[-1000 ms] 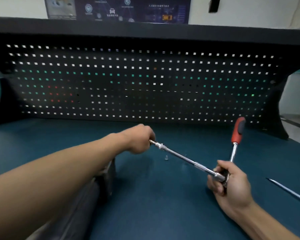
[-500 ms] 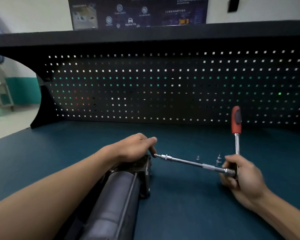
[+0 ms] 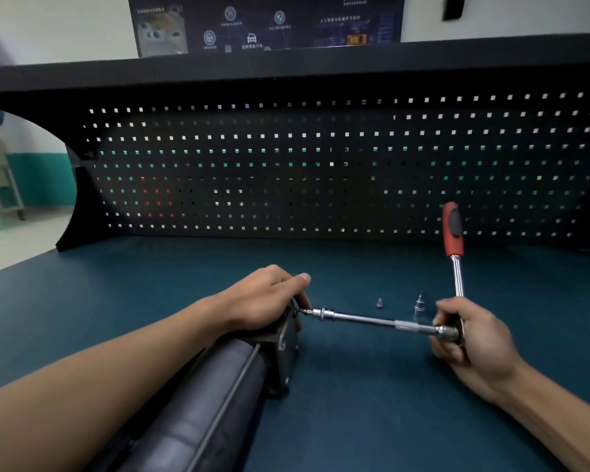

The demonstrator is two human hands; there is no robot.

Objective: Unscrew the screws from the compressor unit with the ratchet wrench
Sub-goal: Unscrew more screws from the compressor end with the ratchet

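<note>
While the left hand [image 3: 266,298] lies over the top of the compressor unit [image 3: 218,396], its fingers curl down over the far edge of the square end plate and grip it; the thumb tip sits just beside the point where the tool meets the plate, so the screw itself is hidden. The compressor unit, a dark cylinder with a thin rod along its side, lies on the bench [image 3: 355,420] from the near edge at the left towards the middle, end plate facing right. The right hand [image 3: 470,338] holds the ratchet wrench [image 3: 453,233] at its head, fingers curled round it; the red-and-black handle stands nearly upright above the hand, in front of the pegboard [image 3: 321,172]. A chrome extension bar [image 3: 365,320] runs from the wrench head leftwards, almost level, to the end plate. Two small metal bits [image 3: 379,303] [image 3: 419,303] stand on the bench just beyond the bar, between the two hands; the right one is the taller. A dark poster [image 3: 269,22] hangs on the wall above the bench's back edge.
</note>
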